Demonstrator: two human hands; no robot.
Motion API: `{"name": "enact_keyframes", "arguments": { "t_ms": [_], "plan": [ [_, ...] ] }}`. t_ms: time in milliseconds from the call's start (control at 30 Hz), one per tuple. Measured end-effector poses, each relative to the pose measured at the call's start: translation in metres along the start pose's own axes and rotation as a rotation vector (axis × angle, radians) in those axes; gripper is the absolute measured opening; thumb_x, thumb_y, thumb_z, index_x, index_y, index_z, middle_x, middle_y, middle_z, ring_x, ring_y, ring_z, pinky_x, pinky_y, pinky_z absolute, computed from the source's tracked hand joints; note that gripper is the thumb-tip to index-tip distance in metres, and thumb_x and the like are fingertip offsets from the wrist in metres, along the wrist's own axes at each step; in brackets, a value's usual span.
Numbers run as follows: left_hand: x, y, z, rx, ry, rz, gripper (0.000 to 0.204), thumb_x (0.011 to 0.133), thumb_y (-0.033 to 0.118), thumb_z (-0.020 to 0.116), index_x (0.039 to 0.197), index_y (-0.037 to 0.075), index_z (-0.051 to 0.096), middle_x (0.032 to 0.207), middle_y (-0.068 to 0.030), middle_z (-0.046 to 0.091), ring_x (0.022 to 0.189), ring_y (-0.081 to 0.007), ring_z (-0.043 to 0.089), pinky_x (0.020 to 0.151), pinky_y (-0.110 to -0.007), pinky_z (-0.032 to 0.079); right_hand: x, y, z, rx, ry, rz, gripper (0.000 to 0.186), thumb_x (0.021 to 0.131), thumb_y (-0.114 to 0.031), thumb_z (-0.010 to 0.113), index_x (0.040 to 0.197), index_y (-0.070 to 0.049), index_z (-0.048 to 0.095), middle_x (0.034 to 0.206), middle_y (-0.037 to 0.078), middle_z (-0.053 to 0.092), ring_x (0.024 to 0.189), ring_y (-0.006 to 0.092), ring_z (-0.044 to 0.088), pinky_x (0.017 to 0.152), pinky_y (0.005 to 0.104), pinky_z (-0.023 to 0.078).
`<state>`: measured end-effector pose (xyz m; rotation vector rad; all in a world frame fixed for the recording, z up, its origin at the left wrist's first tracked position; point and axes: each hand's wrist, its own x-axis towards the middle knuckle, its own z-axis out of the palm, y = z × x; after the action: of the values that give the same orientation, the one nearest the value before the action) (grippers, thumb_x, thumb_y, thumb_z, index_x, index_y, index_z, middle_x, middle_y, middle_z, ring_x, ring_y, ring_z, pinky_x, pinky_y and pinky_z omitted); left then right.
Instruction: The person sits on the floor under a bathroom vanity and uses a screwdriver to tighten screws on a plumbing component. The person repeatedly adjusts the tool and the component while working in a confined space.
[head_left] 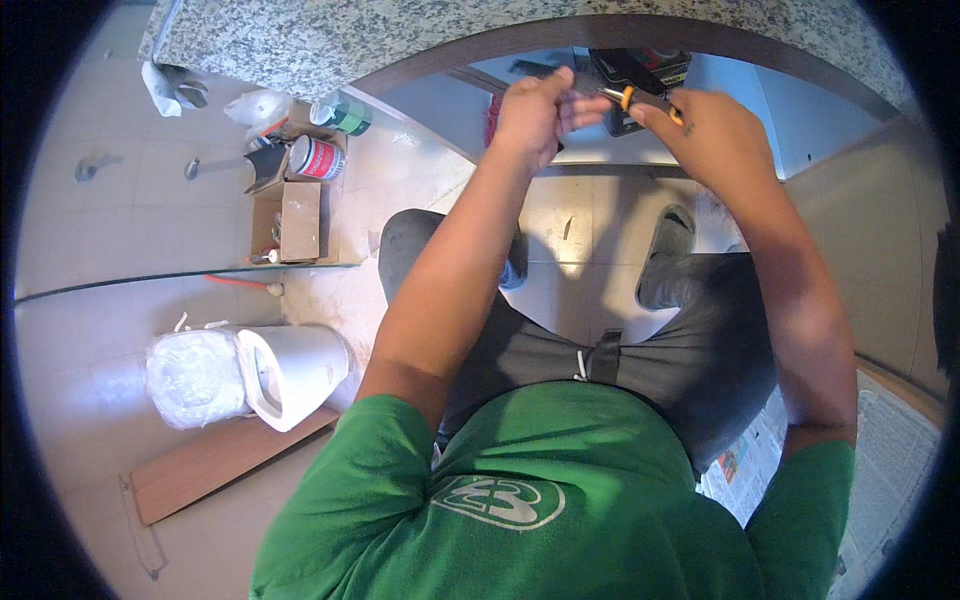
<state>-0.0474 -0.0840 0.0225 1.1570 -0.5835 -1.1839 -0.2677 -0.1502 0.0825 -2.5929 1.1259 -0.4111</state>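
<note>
Near the cabinet opening, my right hand point(705, 135) is closed on a tool point(650, 100) with an orange-and-dark handle and a metal shaft pointing left. Just left of it, my left hand point(540, 115) is partly turned up, its fingers loosely bent and apart beside the metal end. A blurred dark thing lies behind those fingers; I cannot make out what it is. Inside the cabinet, behind both hands, sits a black case or toolbox point(640, 65), partly hidden.
A speckled granite counter point(260, 40) arches overhead. Leftward are cardboard boxes point(300, 215), cans point(318, 158), a glass edge point(130, 283), a white toilet point(310, 370) with plastic wrapping and a wooden board point(190, 480). Newspapers point(890, 480) lie right; my slippered foot point(668, 240) is below.
</note>
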Motion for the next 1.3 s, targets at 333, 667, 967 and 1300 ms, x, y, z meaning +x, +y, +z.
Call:
{"name": "enact_keyframes", "arguments": {
  "t_ms": [333,667,967,1300],
  "plan": [
    [-0.012,-0.01,-0.006,-0.362,0.071,0.141,0.024,0.1,0.015,0.052,0.119,-0.001,0.054,0.122,-0.0223,0.064,0.117,-0.0359,0.062,0.094,-0.052,0.056,-0.121,0.08,-0.005,0.691,-0.264,0.641,0.053,0.095,-0.057,0.063,0.078,-0.007,0.063,0.061,0.001,0.054,0.052,0.0098,0.051,0.05,0.0273,0.041],
    [-0.004,0.018,-0.027,-0.434,0.028,0.081,0.028,0.1,0.013,0.049,0.121,-0.007,0.05,0.138,-0.0266,0.055,0.134,-0.042,0.049,0.11,-0.058,0.045,-0.18,0.072,0.006,1.119,-0.163,0.567,0.047,0.104,-0.049,0.051,0.094,-0.004,0.063,0.069,0.004,0.057,0.058,0.0113,0.054,0.054,0.0258,0.043],
    [0.0,0.015,-0.016,-0.417,-0.007,0.04,0.032,0.101,0.014,0.048,0.125,-0.007,0.048,0.138,-0.0291,0.053,0.133,-0.043,0.05,0.11,-0.058,0.045,-0.185,0.08,0.013,1.154,-0.187,0.42,0.038,0.105,-0.04,0.053,0.094,-0.004,0.064,0.072,0.002,0.057,0.062,0.01,0.053,0.057,0.0251,0.043],
    [0.001,0.011,0.004,-0.462,-0.039,0.022,0.031,0.1,0.015,0.05,0.12,-0.008,0.054,0.133,-0.0288,0.057,0.13,-0.0426,0.053,0.108,-0.057,0.047,-0.185,0.077,0.012,1.145,-0.157,0.428,0.037,0.105,-0.038,0.053,0.094,-0.004,0.064,0.072,0.001,0.057,0.062,0.0098,0.053,0.057,0.0247,0.042]
  ]
}}
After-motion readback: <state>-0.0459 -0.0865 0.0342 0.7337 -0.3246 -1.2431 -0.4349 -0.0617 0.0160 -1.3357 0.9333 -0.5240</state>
